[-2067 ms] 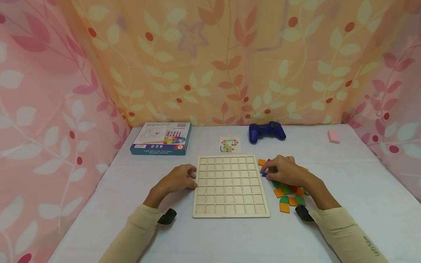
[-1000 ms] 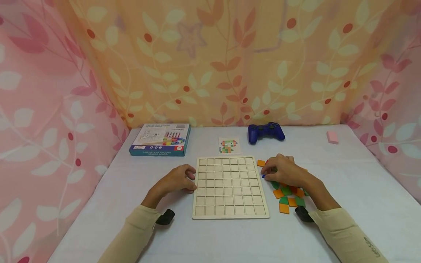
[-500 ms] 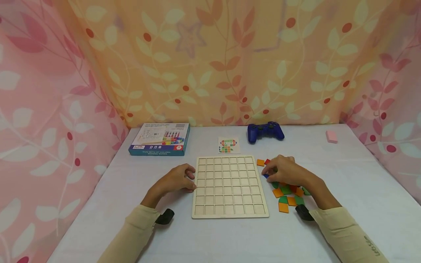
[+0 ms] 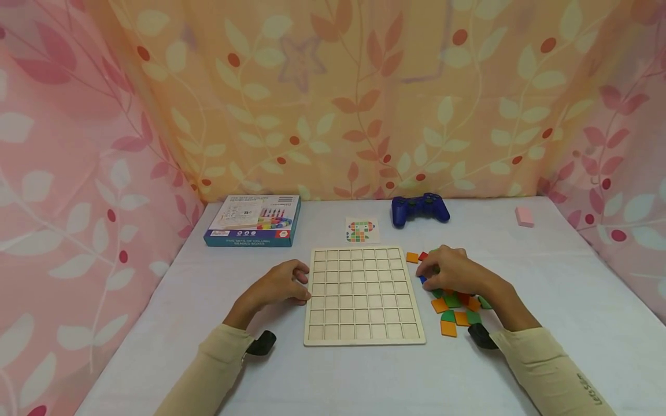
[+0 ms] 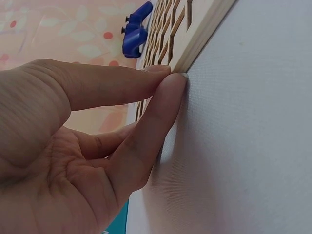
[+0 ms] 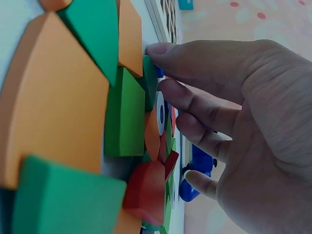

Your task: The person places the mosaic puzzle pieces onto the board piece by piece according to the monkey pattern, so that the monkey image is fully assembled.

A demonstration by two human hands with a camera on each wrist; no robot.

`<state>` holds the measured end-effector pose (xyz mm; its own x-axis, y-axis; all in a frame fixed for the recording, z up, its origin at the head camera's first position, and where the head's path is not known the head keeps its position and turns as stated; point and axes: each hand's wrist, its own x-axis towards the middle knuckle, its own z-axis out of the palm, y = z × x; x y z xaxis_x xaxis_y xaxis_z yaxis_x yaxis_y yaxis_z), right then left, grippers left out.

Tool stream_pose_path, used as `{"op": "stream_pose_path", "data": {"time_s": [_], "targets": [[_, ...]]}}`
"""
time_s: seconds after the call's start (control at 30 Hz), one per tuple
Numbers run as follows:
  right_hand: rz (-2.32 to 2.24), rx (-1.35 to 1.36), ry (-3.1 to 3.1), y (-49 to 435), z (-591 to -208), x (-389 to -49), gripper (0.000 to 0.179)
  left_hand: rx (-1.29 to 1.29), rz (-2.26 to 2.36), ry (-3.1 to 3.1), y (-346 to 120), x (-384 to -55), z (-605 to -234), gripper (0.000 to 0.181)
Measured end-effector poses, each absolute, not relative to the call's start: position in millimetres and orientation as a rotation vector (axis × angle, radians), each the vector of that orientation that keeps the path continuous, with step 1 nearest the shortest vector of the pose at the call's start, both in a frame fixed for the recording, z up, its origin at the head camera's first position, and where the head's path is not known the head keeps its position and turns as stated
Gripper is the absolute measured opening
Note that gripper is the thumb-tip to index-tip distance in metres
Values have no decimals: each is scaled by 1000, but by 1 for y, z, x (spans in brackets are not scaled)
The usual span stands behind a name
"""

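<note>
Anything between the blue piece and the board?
Nothing visible. In the head view, only a strip of cloth lies between the blue piece and the board; one orange tile sits farther back.

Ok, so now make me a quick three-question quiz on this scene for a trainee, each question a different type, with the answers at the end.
1. Fill in the blank: the right hand is at a small ____ tile, to the right of the wooden grid board.

2. True or false: every cell of the wooden grid board is filled.

3. Multiple choice: which lies closest to the far edge of the wooden grid board?
a) pink block
b) blue game controller
c) picture card

Key:
1. blue
2. False; its cells are bare.
3. c
</note>
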<state>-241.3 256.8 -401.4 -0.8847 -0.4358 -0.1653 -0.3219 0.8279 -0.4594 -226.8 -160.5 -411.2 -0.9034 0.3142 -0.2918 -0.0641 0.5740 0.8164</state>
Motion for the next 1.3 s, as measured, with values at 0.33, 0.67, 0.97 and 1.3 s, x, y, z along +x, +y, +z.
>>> {"op": "stream_pose_path", "data": {"time_s": [0.33,0.67,0.97,1.3], "targets": [[-667,-555,2764,254,-402,-243,21,232,1283,2388,-162,-226,-410,59],[-739,-585,2752,247,-401,-245,22,221,1269,2399,-163,-226,-409,58],[-783,-669,2749,235,-404,-242,22,220,1273,2413,-161,-225,-411,58],[-738,-776,2789,216,-404,-246,21,209,1273,2406,-160,-225,-410,58]]}}
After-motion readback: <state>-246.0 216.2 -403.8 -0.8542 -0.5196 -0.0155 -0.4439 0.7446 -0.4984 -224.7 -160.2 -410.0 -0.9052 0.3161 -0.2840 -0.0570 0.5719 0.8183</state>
